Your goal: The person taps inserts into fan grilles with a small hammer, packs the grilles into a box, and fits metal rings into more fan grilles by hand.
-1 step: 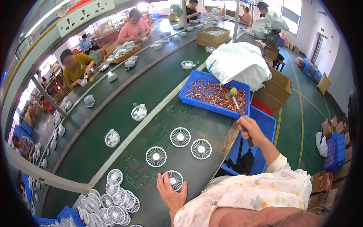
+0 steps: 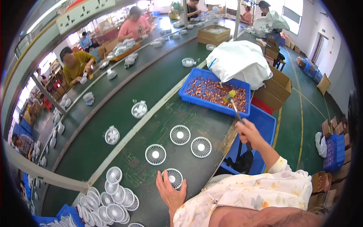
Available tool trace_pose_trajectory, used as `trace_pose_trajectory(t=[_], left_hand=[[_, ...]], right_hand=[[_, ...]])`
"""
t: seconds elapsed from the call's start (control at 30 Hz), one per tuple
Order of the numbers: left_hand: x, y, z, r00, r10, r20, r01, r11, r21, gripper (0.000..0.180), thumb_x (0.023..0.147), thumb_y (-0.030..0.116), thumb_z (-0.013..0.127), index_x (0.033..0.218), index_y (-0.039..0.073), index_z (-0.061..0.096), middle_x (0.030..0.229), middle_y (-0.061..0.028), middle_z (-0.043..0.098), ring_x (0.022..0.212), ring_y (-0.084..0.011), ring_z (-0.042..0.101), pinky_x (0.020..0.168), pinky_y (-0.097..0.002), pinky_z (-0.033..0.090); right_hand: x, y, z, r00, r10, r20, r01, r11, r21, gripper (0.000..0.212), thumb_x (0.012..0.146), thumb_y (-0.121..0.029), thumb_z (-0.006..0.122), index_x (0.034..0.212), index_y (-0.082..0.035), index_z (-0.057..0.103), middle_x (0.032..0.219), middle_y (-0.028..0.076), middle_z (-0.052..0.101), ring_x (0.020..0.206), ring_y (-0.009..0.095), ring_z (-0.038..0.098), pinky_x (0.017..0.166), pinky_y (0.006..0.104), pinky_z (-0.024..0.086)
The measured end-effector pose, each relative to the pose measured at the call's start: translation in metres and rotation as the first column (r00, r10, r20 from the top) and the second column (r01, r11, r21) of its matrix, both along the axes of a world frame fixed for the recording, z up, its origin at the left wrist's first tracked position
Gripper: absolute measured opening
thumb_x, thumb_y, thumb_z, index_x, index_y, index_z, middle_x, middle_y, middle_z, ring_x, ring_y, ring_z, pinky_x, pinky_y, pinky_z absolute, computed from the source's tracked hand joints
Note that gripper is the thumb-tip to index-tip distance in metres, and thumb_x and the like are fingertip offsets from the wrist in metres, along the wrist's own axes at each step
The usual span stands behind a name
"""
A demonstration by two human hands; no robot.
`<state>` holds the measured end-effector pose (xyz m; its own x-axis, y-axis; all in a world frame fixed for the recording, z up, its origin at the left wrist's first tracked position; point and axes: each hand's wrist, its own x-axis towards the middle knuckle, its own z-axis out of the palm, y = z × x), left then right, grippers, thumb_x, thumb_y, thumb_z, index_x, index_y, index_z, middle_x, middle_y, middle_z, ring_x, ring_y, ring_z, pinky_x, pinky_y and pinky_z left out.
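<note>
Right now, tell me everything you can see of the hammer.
The hammer has a small head with yellow on it, a slim, metallic-looking grey shaft and a dark grip whose end shows below the fist. The right hand is closed around it. It slants, head away from the person and toward the left. The head appears in front of the blue tray of copper-coloured rings, seemingly clear of them.

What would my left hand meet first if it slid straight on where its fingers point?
Likely the next white fan grille ahead, beyond the nearer grille at your left hand; the fisheye view leaves the exact line uncertain.
</note>
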<state>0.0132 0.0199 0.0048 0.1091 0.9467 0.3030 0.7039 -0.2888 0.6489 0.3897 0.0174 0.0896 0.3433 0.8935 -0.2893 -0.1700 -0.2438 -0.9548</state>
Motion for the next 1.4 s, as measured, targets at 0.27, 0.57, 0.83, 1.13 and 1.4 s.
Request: trace_pose_trajectory(t=[0.27, 0.57, 0.83, 1.13, 1.4], left_hand=[[0.004, 0.007, 0.004, 1.0, -0.022, 0.013, 0.022, 0.999, 0.03, 0.087, 0.075, 0.027, 0.086, 0.148, 0.0, 0.046, 0.152, -0.0277, 0.042, 0.136, -0.0465, 0.043, 0.112, -0.0535, 0.039], [0.003, 0.005, 0.0, 1.0, -0.016, 0.006, 0.016, 1.0, 0.013, 0.087, 0.077, 0.027, 0.085, 0.149, 0.001, 0.045, 0.152, -0.0264, 0.042, 0.137, -0.0456, 0.042, 0.113, -0.0528, 0.039], [0.004, 0.007, 0.002, 1.0, 0.002, 0.008, -0.002, 1.0, 0.031, 0.089, 0.074, 0.024, 0.086, 0.149, 0.002, 0.045, 0.151, -0.0257, 0.044, 0.137, -0.0443, 0.044, 0.113, -0.0505, 0.039], [0.002, 0.005, 0.005, 0.999, -0.01, 0.037, 0.009, 1.0, 0.025, 0.09, 0.075, 0.027, 0.086, 0.149, 0.0, 0.043, 0.15, -0.0268, 0.044, 0.137, -0.0444, 0.044, 0.112, -0.0518, 0.039], [0.0, 0.004, 0.001, 0.997, 0.017, 0.07, -0.019, 1.0, 0.025, 0.091, 0.072, 0.026, 0.088, 0.148, 0.001, 0.045, 0.151, -0.0236, 0.045, 0.137, -0.042, 0.045, 0.114, -0.0495, 0.039]], right_hand=[[-0.076, -0.062, -0.013, 0.877, 0.335, 0.344, -0.282, 0.939, -0.197, 0.031, 0.109, -0.025, 0.051, 0.131, -0.004, 0.055, 0.076, -0.003, 0.051, 0.063, 0.006, 0.047, 0.056, 0.0258, 0.041], [-0.07, -0.048, -0.03, 0.605, 0.393, 0.693, -0.35, 0.912, -0.212, 0.025, 0.107, -0.027, 0.049, 0.112, -0.003, 0.053, 0.086, 0.027, 0.063, 0.084, 0.052, 0.061, 0.07, 0.0525, 0.048], [-0.081, -0.043, -0.022, 0.5, 0.507, 0.702, -0.323, 0.861, -0.393, 0.026, 0.107, -0.03, 0.048, 0.109, -0.004, 0.052, 0.082, 0.026, 0.064, 0.08, 0.052, 0.062, 0.067, 0.0553, 0.047], [-0.109, 0.019, 0.009, 0.697, 0.222, 0.682, -0.347, 0.937, 0.05, 0.022, 0.108, -0.025, 0.048, 0.11, -0.004, 0.051, 0.075, 0.022, 0.057, 0.071, 0.045, 0.059, 0.067, 0.0463, 0.046], [-0.095, 0.064, 0.005, 0.381, 0.473, 0.794, -0.438, 0.849, -0.296, 0.027, 0.108, -0.031, 0.046, 0.108, -0.004, 0.05, 0.086, 0.032, 0.064, 0.087, 0.055, 0.06, 0.073, 0.0618, 0.043]])
